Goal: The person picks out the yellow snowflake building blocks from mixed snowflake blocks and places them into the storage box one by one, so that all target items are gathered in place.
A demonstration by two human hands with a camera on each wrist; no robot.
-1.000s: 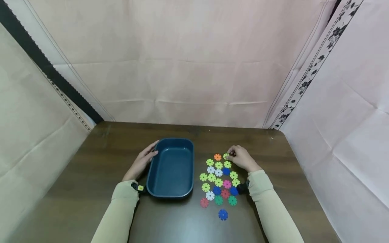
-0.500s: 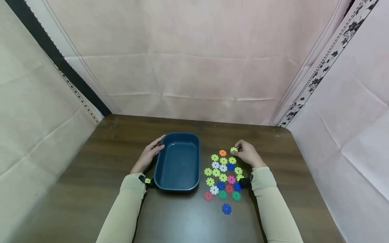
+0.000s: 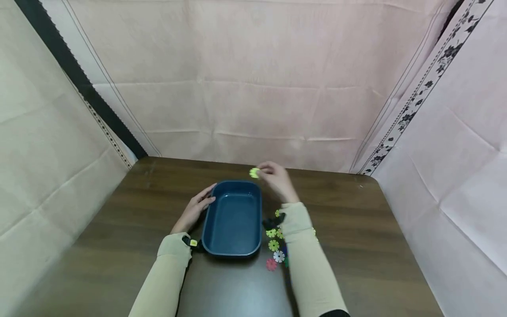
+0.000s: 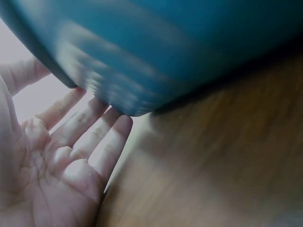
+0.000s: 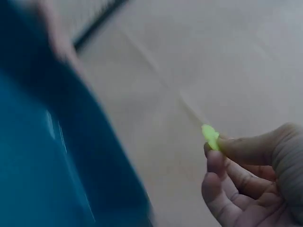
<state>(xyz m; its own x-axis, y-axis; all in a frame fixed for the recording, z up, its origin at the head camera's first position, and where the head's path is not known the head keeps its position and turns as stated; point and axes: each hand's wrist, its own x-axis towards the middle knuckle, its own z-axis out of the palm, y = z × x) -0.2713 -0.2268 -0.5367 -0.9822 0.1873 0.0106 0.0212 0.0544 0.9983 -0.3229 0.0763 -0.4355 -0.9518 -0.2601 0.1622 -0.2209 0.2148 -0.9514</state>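
**Right Hand Pinches a Yellow-Green Disc Beside the Blue Tray**

The right hand [image 3: 276, 179] has a narrow grip: thumb and fingers pinch one yellow-green disc [image 3: 254, 173] with notched edge. In the head view this disc is at one o'clock from the middle of the blue tray [image 3: 233, 220] – outside the rim and apart from it. The left hand [image 3: 192, 213] is at nine to ten o'clock from the same middle; its grip is wide, with fingers quite straight, and the fingertips touch the tray's side.

The tray stands upright on the brown wooden desk [image 3: 119, 246]. At four o'clock from it lie more notched discs, among them a white disc [image 3: 279, 256] and a pinkish-red disc [image 3: 271, 264]. The right sleeve [image 3: 306, 251] hides part of this group – I cannot tell their number. A pale cloth [image 3: 253, 110] hangs at twelve o'clock, behind the desk.
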